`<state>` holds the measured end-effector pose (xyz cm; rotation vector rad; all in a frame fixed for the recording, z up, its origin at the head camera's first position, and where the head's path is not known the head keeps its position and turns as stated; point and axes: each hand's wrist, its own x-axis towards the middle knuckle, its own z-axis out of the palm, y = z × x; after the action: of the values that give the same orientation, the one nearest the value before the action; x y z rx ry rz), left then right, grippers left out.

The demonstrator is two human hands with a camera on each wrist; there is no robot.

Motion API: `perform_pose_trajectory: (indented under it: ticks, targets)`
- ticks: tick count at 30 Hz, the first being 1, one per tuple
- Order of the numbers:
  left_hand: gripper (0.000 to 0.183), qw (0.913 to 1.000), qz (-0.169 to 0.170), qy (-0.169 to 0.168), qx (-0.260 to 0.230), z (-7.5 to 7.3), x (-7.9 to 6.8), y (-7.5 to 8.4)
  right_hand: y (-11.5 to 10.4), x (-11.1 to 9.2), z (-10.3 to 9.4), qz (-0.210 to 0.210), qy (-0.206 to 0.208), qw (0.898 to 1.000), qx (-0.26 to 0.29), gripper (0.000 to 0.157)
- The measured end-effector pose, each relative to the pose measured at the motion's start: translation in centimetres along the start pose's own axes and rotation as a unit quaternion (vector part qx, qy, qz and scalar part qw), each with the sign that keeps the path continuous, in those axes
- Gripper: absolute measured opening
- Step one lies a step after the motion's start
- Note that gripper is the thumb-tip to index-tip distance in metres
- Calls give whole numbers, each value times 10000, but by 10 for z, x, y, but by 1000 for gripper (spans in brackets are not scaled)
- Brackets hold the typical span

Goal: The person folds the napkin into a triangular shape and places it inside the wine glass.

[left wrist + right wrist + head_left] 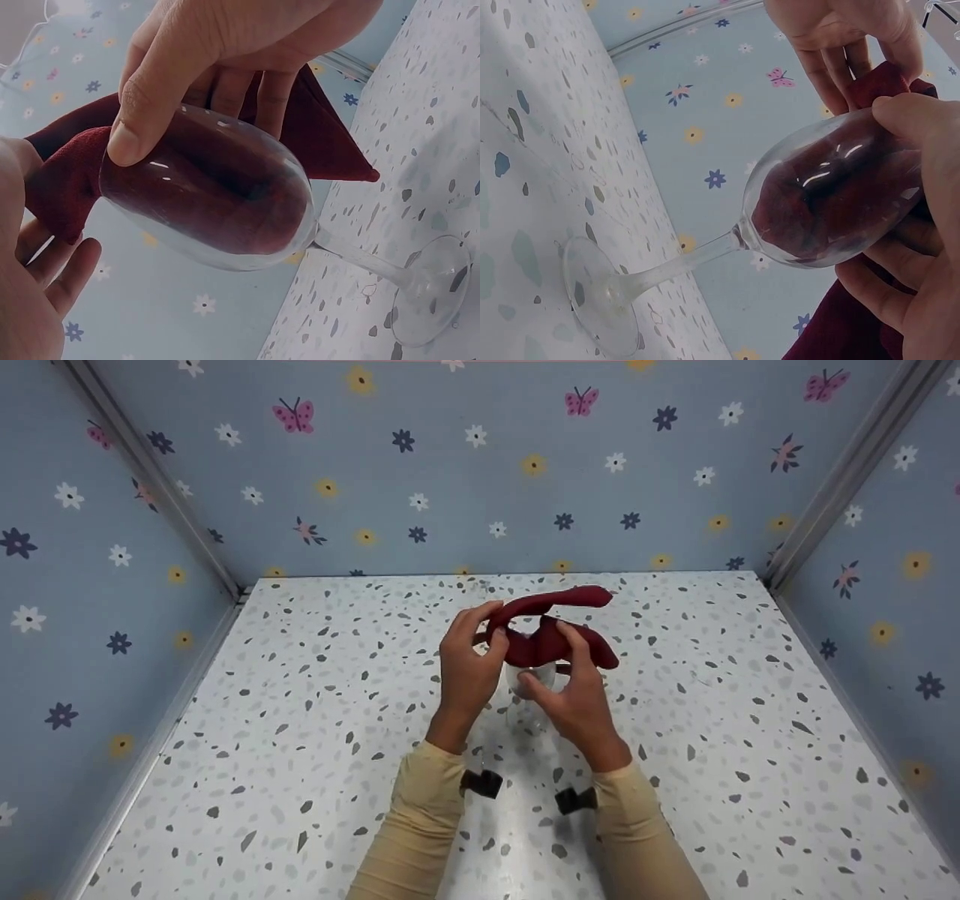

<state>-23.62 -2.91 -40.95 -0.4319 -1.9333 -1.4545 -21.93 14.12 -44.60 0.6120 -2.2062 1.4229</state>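
Observation:
A clear stemmed wine glass stands upright on the table, with part of a dark red cloth napkin stuffed down inside its bowl. The rest of the cloth flares out above the rim in folded flaps. My right hand grips the bowl near the rim, its thumb on one side and fingers on the other. Across the rim, my left hand pinches a fold of the napkin between thumb and fingers. In the head view, the cloth and right hand hide most of the glass.
The speckled white tabletop spreads around the glass. Blue panels printed with flowers and butterflies, like the back wall, stand behind and on both sides. Each forearm wears a black wrist strap.

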Motion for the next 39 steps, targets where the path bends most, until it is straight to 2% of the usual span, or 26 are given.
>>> perform_pose_trajectory:
  ticks: [9,17,30,39]
  targets:
    - [31,9997,-178,15,192,-2,-2,-2,1,0,0,-35,28,10000,38,83]
    - [27,9993,-318,17,174,-5,-3,-2,0,0,-1,-49,59,10000,-6,84]
    - [21,9984,-340,305,333,-7,-5,-4,2,-1,1,-82,46,10000,-9,85]
    - [36,9979,-513,384,73,-8,-6,-3,1,0,0,-66,49,10000,-46,83]
